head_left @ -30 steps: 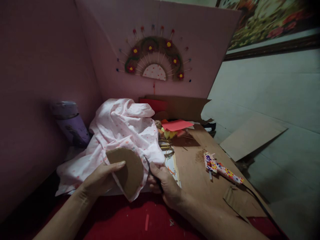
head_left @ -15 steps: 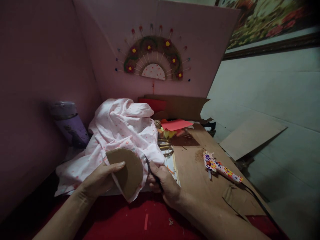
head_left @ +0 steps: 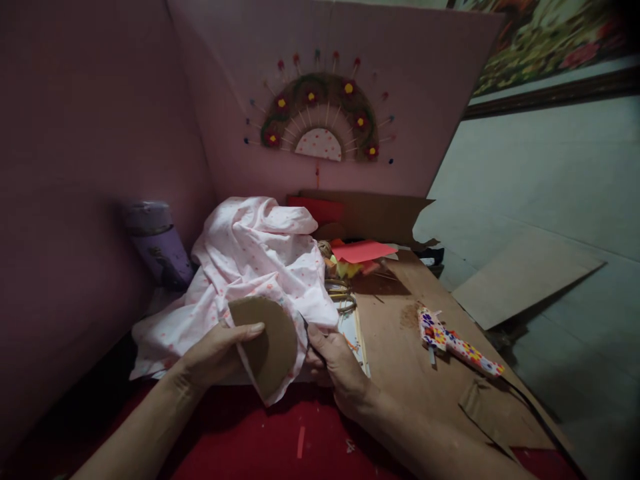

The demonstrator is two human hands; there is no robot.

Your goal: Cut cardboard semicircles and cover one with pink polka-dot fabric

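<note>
My left hand (head_left: pixel 223 350) pinches a brown cardboard half-disc (head_left: pixel 273 347), thumb on top and the other fingers underneath. Against the back of the card lies pink dotted cloth (head_left: pixel 265 247), its edge showing round the curve and the rest heaped behind. My right hand (head_left: pixel 337 363) is closed on dark scissors (head_left: pixel 309 331) at the card's right side. Most of the scissors is hidden by the fingers and the cloth, so I cannot tell how far apart the blades are.
A purple tumbler (head_left: pixel 159 247) stands at the left. On the brown board (head_left: pixel 395 380) to the right rests a flower-patterned glue gun (head_left: pixel 457 343) with its cord. Red paper (head_left: pixel 363 251) lies behind. A decorated half-round fan shape (head_left: pixel 320 117) hangs on the pink panel (head_left: pixel 425 67).
The whole view has shifted, so everything appears slightly further right. Both hands keep their hold, and less of the scissor blades shows beside the card.
</note>
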